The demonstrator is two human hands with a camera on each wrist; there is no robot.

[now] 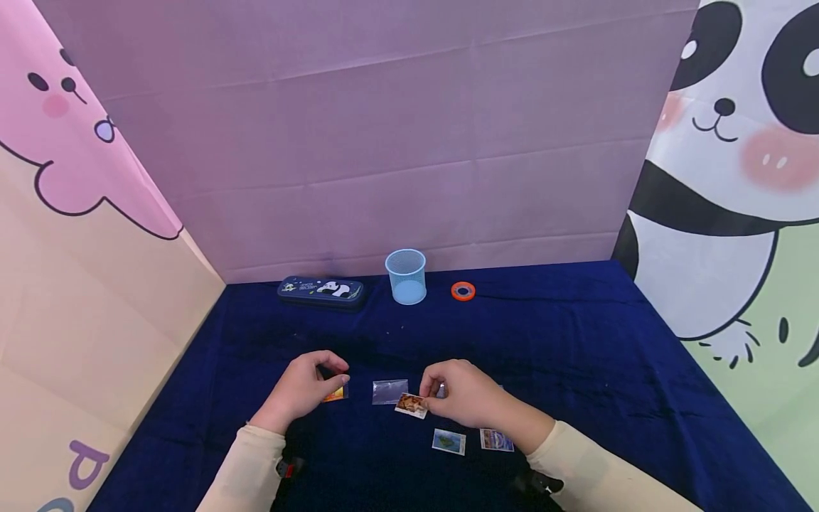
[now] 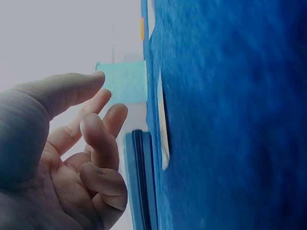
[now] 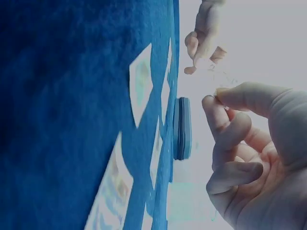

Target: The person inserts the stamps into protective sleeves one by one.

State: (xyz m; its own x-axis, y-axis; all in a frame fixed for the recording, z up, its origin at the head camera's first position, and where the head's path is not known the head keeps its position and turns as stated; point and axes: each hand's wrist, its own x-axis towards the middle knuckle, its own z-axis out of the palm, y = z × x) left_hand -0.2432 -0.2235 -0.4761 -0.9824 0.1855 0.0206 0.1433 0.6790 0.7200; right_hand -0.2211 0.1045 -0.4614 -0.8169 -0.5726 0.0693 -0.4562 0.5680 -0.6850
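My right hand [image 1: 466, 395] pinches a small white-bordered picture card [image 1: 409, 406] with a brown image by its right edge. In the right wrist view the card is washed out by glare at the thumb and fingertips. The card overlaps the corner of a clear plastic sleeve [image 1: 387, 391] in the head view. Over an orange picture card [image 1: 336, 393], partly hidden, hovers my left hand [image 1: 301, 387]. Its fingers [image 2: 103, 141] are loosely bent and hold nothing in the left wrist view. Nearer me lie a blue-green picture card [image 1: 449, 441] and a purple-blue one [image 1: 495, 440], below the right hand.
Along the back of the blue cloth-covered table [image 1: 563, 320] stand a dark blue panda pencil case [image 1: 322, 293], a light blue mesh cup [image 1: 406, 277] and an orange tape roll [image 1: 463, 291]. A mauve curtain [image 1: 397, 142] hangs behind, with printed panels at both sides.
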